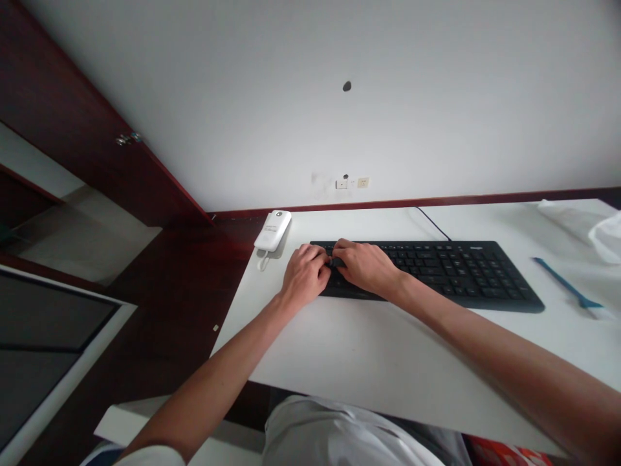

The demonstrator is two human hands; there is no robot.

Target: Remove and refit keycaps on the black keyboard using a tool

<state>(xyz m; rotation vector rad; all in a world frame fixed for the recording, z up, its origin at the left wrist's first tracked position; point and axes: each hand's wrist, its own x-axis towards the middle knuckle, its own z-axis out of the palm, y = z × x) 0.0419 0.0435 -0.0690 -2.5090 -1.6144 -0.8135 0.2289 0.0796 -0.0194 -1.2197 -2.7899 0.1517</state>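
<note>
A black keyboard lies on the white table, its cable running off the back. Over its left end, my left hand rests with fingers curled inward. My right hand comes in from the other side, fingers bent and pressed together, close against the left fingertips. Between the two hands shows a small dark piece; whether it is a loose keycap or part of the keyboard I cannot make out. My fingers cover the keys beneath them.
Left of the keyboard lies a white handheld device with a strap. A blue brush and a crumpled white plastic bag are at the right. Behind the table stands a wall with sockets; a dark red door is far left.
</note>
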